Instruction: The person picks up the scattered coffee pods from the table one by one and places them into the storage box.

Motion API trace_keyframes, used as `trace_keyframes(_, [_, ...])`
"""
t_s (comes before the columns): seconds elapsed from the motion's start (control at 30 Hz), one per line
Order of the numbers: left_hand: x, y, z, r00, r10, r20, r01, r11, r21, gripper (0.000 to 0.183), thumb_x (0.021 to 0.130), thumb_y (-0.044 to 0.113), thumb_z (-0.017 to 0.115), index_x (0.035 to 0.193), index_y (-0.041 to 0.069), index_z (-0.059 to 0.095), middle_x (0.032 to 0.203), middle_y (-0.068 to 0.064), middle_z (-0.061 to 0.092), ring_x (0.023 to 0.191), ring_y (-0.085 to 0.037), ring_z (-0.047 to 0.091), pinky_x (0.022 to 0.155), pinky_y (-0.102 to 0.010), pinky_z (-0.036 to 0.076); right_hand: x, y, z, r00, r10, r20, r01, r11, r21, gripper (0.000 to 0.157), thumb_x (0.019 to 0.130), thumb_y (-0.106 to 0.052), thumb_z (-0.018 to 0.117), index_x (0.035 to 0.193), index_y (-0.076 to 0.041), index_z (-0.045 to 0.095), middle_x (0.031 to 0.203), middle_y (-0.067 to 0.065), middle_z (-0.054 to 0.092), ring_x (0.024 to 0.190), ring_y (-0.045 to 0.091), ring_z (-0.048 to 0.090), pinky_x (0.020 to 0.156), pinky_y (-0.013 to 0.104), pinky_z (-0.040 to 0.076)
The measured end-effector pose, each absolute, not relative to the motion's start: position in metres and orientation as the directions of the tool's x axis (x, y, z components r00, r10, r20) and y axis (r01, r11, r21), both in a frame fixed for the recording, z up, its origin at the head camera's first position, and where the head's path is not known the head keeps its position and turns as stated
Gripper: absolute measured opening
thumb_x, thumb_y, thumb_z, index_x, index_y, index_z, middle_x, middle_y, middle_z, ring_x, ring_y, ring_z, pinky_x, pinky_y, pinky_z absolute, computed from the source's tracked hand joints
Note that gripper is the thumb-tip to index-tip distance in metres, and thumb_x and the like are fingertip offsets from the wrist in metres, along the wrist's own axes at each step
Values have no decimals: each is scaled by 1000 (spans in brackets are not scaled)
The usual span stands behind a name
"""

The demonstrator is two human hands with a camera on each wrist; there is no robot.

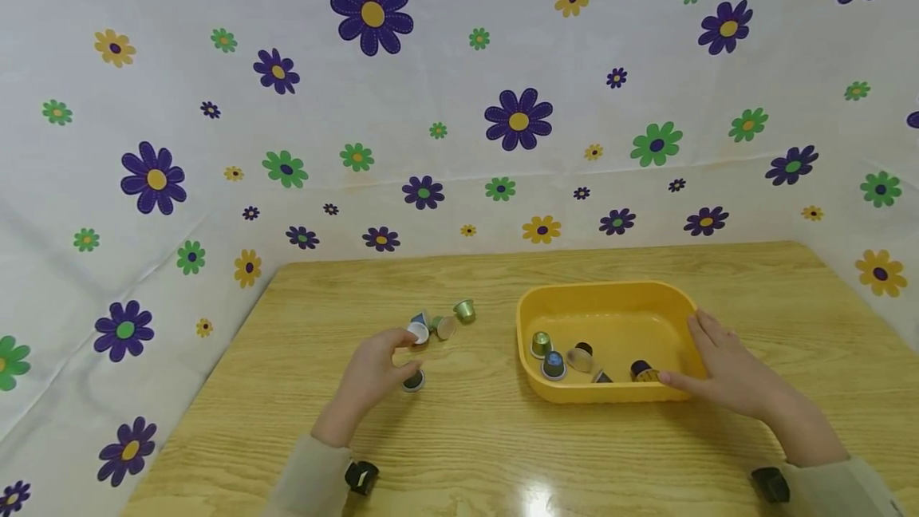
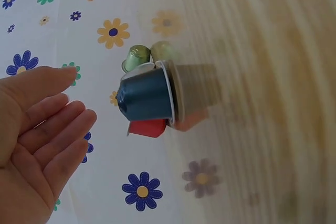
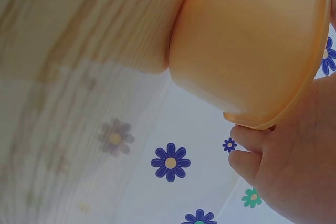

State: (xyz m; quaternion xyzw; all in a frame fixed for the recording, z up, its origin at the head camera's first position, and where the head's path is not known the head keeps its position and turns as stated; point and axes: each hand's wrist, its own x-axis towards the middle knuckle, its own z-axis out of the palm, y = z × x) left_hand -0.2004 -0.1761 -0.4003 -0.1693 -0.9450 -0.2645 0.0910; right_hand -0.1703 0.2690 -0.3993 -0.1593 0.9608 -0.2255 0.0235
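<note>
My left hand (image 1: pixel 369 373) hovers over loose coffee capsules on the table, fingers apart and nothing between them. A dark teal capsule (image 2: pixel 147 97) stands on its rim just beyond those fingers, below the thumb in the head view. Near the fingertips lie a capsule with a white lid (image 1: pixel 418 333) and a green capsule (image 1: pixel 465 310); a red capsule (image 2: pixel 148 128) shows in the left wrist view. My right hand (image 1: pixel 739 377) holds the right front corner of a yellow plastic basin (image 1: pixel 610 394), thumb at the front rim and fingers along the side.
Inside the basin are several capsules, among them a green one (image 1: pixel 541 344), a blue one (image 1: pixel 554 365) and a dark one (image 1: pixel 641 371). The wooden table (image 1: pixel 459 453) ends at a white flowered cloth (image 1: pixel 445 86) behind and at both sides.
</note>
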Motion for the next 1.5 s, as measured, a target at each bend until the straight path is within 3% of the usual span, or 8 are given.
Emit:
trace_keyframes(0.4, [-209,-183,-396,-950,300,90,308,840,447,28,75,10,71,100,0,61,101,-11,61,95,-27,56,79,-40,46,-172,271,-401,-949,-316,24,-293,847,-443,96,80,-47,58,131,20,12,137,37,5,123,50,8,98,59,8])
trace_keyframes(0.9, [-217,-186,-399,-942,336,-6,297,840,455,26,76,9,69,100,1,62,101,-10,61,95,-25,57,80,-39,46,-172,271,-399,-950,-311,10,-281,844,-458,96,79,-47,59,131,19,12,137,36,4,123,50,8,96,61,10])
trace_keyframes(1.1, [-220,-186,-401,-931,360,-59,312,871,379,19,74,11,71,91,5,64,89,-3,61,84,-18,55,76,-37,46,-171,270,-399,-950,-313,7,-280,840,-464,97,79,-48,59,131,20,11,137,36,4,123,51,7,96,62,10])
trace_keyframes(1.27, [-219,-186,-400,-913,400,-84,342,861,377,13,72,8,71,74,8,58,72,1,53,65,-13,44,61,-30,41,-171,270,-398,-949,-316,9,-284,839,-464,97,79,-48,59,131,19,11,137,36,3,123,51,7,96,61,9])
trace_keyframes(1.5, [-216,-186,-398,-887,453,-90,390,840,377,14,71,7,72,76,4,60,68,0,51,62,-12,43,57,-27,39,-172,271,-399,-945,-326,12,-293,832,-472,97,80,-48,57,131,20,9,137,37,2,124,50,4,99,58,3])
